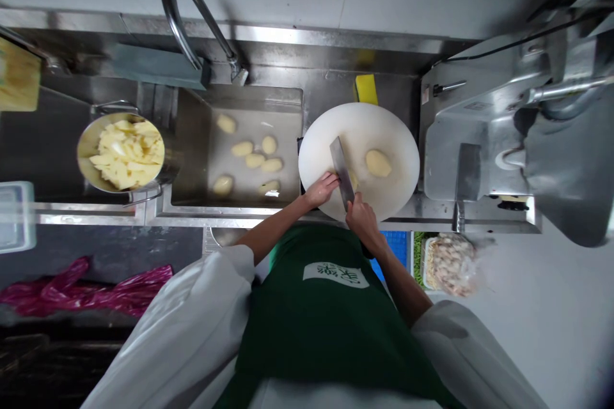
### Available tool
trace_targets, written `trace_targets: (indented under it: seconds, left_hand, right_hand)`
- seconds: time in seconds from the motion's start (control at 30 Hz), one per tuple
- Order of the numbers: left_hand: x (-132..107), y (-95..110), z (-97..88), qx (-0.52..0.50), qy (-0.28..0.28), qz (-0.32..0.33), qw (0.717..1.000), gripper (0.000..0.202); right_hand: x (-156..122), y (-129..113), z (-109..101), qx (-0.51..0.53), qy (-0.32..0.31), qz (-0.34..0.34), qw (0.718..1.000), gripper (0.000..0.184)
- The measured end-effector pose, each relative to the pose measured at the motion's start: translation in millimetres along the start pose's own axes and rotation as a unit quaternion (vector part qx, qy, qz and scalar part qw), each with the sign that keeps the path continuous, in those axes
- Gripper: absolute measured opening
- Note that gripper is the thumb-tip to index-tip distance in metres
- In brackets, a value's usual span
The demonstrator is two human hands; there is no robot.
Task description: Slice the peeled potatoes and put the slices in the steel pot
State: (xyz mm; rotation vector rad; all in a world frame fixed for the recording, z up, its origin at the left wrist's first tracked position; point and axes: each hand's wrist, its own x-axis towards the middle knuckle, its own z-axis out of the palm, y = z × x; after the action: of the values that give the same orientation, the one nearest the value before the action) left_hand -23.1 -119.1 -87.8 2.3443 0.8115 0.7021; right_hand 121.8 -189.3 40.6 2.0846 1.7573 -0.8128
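Note:
My right hand point(362, 216) is closed round the handle of a cleaver point(341, 169), whose blade lies across the left half of a round white cutting board point(403, 134). On the blade's left side, my left hand point(322, 190) has its fingers bunched and touching the blade. Whatever those fingers may hold is hidden. Just right of the blade a bit of peeled potato point(354, 180) shows, partly covered by the blade. A whole peeled potato point(378, 163) lies on the board further right.
Left of the board, a sink point(192, 169) holds water and several peeled potatoes point(242, 149). A metal pot point(82, 152) of sliced potato stands farther left. A faucet point(211, 22) arches above. Behind the board is a yellow sponge point(366, 89); a slicing machine point(455, 102) with another cleaver point(467, 172) stands right.

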Motion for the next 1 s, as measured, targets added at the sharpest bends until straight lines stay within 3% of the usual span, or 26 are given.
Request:
trace_targets:
  seconds: [0.47,0.6,0.7,0.77,0.83,0.9,1.0]
  left_hand:
    - [-2.4,0.2,-0.9,0.003,0.007,0.002,1.000,0.029]
    - [-4.4,2.6,-2.1,-0.003,0.009,-0.002,1.000,0.029]
    - [-10.8,4.8,-12.1,-0.008,0.083,-0.056,0.995,0.026]
    - [-14.7,5.8,-24.2,-0.007,0.165,-0.116,0.979,0.024]
    - [-13.9,7.2,-37.5,-0.011,0.199,-0.140,0.970,0.021]
    - [-5.5,10.0,-48.2,-0.032,0.167,-0.114,0.979,0.021]
    - [20.8,15.5,-55.2,-0.055,0.035,-0.040,0.997,0.028]
  right_hand:
    - [8.4,4.7,2.4,0.020,-0.015,-0.019,1.000,0.032]
    - [4.8,17.7,-7.0,0.019,0.016,-0.037,0.999,0.031]
    - [-11.2,41.4,-20.5,0.004,0.051,-0.022,0.998,0.032]
    - [-24.8,62.7,-26.9,-0.016,0.046,-0.011,0.999,0.030]
    - [-37.9,85.8,-28.1,-0.041,0.028,0.001,0.999,0.026]
    - [-48.3,107.3,-23.9,-0.060,0.011,0.018,0.998,0.023]
    - [-56.6,130.6,-11.5,-0.062,-0.001,0.041,0.997,0.022]
